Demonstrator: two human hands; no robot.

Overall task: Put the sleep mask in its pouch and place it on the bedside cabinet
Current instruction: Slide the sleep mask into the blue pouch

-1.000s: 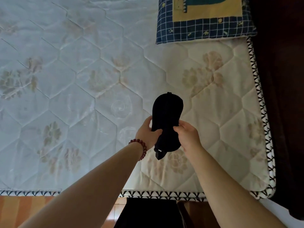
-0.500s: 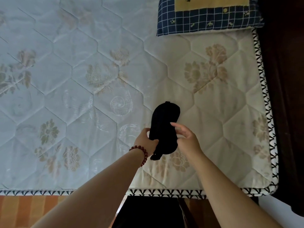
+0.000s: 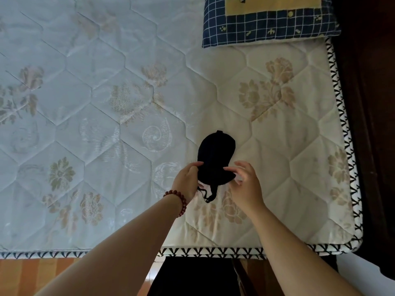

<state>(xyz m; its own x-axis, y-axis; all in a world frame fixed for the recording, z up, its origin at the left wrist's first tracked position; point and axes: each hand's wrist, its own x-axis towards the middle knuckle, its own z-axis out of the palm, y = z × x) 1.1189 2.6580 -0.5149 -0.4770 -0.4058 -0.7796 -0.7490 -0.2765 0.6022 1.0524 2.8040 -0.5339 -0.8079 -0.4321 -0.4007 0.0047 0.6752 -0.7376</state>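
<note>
A black sleep mask [image 3: 214, 159] hangs folded over the quilted mattress [image 3: 128, 103], its thin strap [image 3: 208, 194] dangling below. My left hand [image 3: 188, 180], with a red bead bracelet on the wrist, pinches the mask's left edge. My right hand [image 3: 245, 182] touches the mask's lower right edge with its fingertips, the other fingers spread. No pouch and no bedside cabinet can be seen.
A navy checked pillow [image 3: 269, 28] with a yellow centre lies at the mattress's top right. Dark wooden bed frame [image 3: 367, 124] runs along the right side. The mattress's near edge [image 3: 213, 252] has black-and-white trim; orange flooring [image 3: 32, 276] shows below left.
The mask has come down closer to the mattress. My right hand has loosened from a full grip to fingertip contact, and the strap now hangs free beneath.
</note>
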